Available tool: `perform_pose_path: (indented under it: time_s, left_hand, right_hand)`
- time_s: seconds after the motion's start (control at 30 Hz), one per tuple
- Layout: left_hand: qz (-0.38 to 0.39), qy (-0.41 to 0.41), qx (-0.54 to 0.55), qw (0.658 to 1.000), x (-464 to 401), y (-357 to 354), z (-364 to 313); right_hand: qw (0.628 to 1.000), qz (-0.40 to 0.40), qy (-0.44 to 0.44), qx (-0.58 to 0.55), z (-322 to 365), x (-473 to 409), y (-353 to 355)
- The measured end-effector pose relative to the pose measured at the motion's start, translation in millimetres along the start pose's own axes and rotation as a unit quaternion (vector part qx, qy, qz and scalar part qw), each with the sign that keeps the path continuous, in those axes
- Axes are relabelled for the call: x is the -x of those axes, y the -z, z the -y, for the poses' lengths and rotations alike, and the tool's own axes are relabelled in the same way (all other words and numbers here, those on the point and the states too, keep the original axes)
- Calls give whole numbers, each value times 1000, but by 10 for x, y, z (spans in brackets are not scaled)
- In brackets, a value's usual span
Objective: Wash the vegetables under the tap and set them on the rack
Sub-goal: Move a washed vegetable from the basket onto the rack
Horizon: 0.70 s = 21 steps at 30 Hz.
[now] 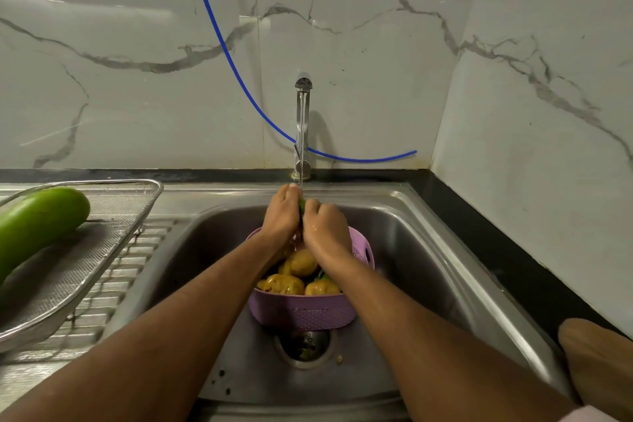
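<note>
Steel sink [428, 250] holds lilac basket [308, 313] of potatoes [301, 262].

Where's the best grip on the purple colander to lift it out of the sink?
Take the purple colander by its slotted handle at the right rim, coming from above and the right. A matching left handle is hidden behind the left hand. The near wall is smooth and curved, offering little purchase, and potatoes fill the inside.

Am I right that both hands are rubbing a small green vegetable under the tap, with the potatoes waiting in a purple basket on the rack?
Not quite. The head view shows the purple basket of potatoes sitting in the sink, not on the rack. The rest holds: the left hand and right hand hold a small green vegetable under the tap.
</note>
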<state>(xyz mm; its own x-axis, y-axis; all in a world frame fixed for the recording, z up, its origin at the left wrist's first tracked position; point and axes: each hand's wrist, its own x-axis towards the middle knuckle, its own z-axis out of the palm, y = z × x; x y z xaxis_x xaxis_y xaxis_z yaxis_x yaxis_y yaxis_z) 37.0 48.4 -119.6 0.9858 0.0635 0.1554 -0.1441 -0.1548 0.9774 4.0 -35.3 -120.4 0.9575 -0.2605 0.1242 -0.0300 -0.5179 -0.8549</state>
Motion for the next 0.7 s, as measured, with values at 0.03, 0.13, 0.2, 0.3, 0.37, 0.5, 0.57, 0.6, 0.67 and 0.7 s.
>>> perform_pose_path:
  time_s: [0.03,0.13,0.2,0.3,0.37,0.5,0.57,0.6,0.67,0.7]
  left_hand:
    - [-7,16,23,1000,-11,10,-9]
    - [8,92,156,984,14,37,-94]
    - [51,142,283,947,36,64,-173]
    - [124,146,396,898,38,96,-194]
    - [144,138,364,910,36,138,-193]
    - [130,167,243,946,57,133,-207]
    - [79,188,241,949,39,68,-218]
    - [56,194,265,943,8,33,-208]
    - [30,204,318,925,-42,7,-193]
    - [20,204,333,921,-53,13,-197]
  right_hand:
    - [999,-12,31,34,24,32,3]
    - [990,-59,81,102,44,53,-6]
    - [991,-68,89,75,54,26,1]
    - [986,-16,-29,-161,63,-71,-21]
    - [941,50,-143,-302,65,-89,5]
    - [881,146,-220,-392,47,-69,77]
    - [913,123,-209,-329,73,-50,22]
    - [938,95,-190,-275,100,-45,-19]
    - [971,44,-136,-194,136,-55,-96]
    - [979,24,-106,-170,141,-63,-119]
